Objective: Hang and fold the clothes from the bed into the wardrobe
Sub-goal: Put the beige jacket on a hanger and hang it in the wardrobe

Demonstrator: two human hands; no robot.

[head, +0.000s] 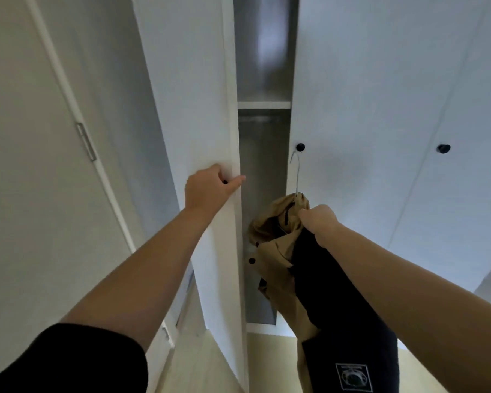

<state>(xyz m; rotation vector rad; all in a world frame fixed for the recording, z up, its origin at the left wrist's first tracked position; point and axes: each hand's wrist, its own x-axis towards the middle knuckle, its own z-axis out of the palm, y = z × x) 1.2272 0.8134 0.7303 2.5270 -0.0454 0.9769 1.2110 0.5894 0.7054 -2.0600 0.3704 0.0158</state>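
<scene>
A white wardrobe stands in front of me with its left door point(199, 114) swung partly out. My left hand point(207, 185) grips the small dark knob on that door, thumb stretched toward the door's edge. My right hand point(319, 219) grips the collar of a tan jacket point(275, 268) and a dark garment point(340, 307) together on a wire hanger. The hanger's hook point(295, 171) sticks up just below a black knob point(300, 147) of the shut middle door. Through the gap I see a shelf point(264, 104) and a dim, blurred rail point(260, 119) beneath it.
Another black knob point(443, 148) sits on the shut right-hand door. A white room door with a metal hinge point(86, 141) stands at the left. Pale wood floor point(199, 361) shows at the bottom, below the wardrobe's base.
</scene>
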